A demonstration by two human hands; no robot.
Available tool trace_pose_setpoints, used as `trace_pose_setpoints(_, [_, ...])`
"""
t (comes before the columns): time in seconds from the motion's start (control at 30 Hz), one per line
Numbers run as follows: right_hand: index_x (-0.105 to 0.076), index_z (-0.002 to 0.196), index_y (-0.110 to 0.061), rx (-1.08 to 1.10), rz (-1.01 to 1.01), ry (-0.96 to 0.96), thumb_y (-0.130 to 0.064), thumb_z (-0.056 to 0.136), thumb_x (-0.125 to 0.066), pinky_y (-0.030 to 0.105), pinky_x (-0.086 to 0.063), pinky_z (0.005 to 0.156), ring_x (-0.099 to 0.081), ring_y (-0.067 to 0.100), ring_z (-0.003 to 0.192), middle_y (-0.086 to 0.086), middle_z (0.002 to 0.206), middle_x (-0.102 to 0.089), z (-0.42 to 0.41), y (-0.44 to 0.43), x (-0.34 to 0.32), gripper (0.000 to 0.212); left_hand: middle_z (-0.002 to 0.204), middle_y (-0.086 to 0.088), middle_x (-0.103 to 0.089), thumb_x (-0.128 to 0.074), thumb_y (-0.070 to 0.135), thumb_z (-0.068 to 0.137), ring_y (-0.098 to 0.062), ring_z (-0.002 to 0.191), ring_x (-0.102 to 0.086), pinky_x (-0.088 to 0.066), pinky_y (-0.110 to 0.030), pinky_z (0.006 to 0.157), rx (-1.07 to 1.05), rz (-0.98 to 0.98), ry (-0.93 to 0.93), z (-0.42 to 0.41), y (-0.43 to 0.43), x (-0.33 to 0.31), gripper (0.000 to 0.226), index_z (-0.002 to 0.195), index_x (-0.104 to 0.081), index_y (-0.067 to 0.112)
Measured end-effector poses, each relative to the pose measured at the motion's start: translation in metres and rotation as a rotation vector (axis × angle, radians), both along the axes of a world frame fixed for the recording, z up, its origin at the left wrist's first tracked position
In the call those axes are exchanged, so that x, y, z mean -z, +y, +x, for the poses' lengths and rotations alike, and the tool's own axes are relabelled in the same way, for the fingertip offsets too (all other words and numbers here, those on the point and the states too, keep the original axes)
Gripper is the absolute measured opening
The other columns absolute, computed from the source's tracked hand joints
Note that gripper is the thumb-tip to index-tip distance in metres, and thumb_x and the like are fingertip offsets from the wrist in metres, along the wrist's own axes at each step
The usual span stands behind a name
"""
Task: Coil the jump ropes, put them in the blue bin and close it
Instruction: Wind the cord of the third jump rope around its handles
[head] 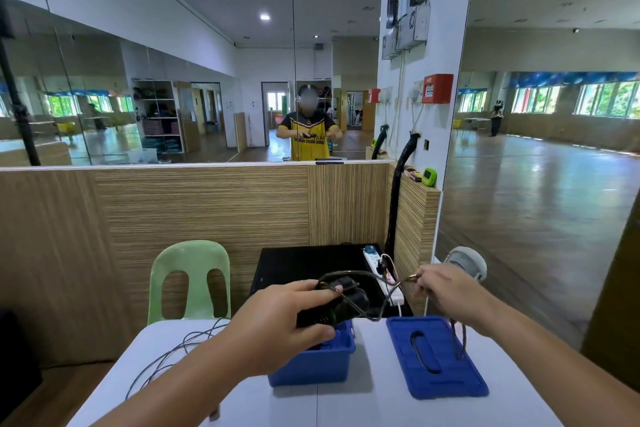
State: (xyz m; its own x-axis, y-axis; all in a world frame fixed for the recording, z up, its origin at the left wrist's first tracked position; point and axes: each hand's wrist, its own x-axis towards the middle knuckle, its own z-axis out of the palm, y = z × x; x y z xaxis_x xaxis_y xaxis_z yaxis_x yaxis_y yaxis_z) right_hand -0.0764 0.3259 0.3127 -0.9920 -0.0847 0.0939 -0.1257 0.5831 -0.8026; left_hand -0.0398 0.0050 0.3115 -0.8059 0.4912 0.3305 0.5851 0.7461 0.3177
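From my end, the left hand point(277, 322) is curled round a pair of black handles point(332, 308) with a few loops of thin cord point(363, 274) gathered against them. It holds the bundle just above the back of the blue bin point(311, 364). The right hand point(446, 291) is raised off to the right and pinches the same cord between thumb and fingertips, so a short stretch runs almost taut between the two hands. Below the right hand the cord drops down and hangs over the blue lid point(440, 374). I cannot tell whether the dark loop on the lid is cord or part of the lid. The lid lies flat on the worktop point(363, 406) just right of the bin and apart from it, and the bin stands open. I cannot see into the bin behind the left hand. A second rope point(166, 357) of grey cord sprawls loosely on the left part of the worktop, partly hidden by the left forearm. Behind the worktop stands a pale green chair point(190, 274), and to its right a white power strip point(377, 267) lies on a black surface.
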Motion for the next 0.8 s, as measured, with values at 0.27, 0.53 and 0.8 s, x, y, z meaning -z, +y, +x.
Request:
trace_pose_setpoints(0.27, [-0.061,0.076,-0.012,-0.433,0.235,-0.43,-0.02,0.074,-0.056,0.029,-0.048,0.057,-0.056,0.014,0.052,0.005,0.061,-0.057,0.024,0.003,0.007,0.009,0.16,0.026,-0.036,-0.059,0.061,0.095,-0.008,0.139,-0.049,-0.045,-0.03,0.107,-0.103,-0.072,0.052,-0.007,-0.004,-0.002,0.055,0.147,-0.042,0.058])
trace_pose_setpoints(0.53, [-0.064,0.116,-0.007,-0.628,-0.246,-0.445,-0.011,0.084,-0.074,0.048,-0.051,0.091,-0.067,0.039,0.1,0.02,0.101,-0.075,0.036,-0.049,0.008,0.033,0.151,0.027,-0.042,-0.051,0.062,0.094,-0.014,0.107,-0.065,-0.051,-0.03,0.082,-0.079,-0.252,0.173,-0.015,0.016,-0.009,0.055,0.147,-0.04,0.053])
trace_pose_setpoints(0.8, [-0.063,0.089,-0.015,-0.501,-0.501,-0.423,-0.004,0.095,-0.039,0.024,-0.022,0.045,-0.022,0.014,0.05,-0.001,0.06,-0.031,0.054,-0.1,-0.002,0.027,0.111,0.025,-0.06,-0.064,0.06,0.088,-0.01,0.095,-0.064,-0.044,-0.028,0.071,-0.098,-0.147,0.122,-0.022,0.013,-0.016,0.034,0.115,-0.052,0.042])
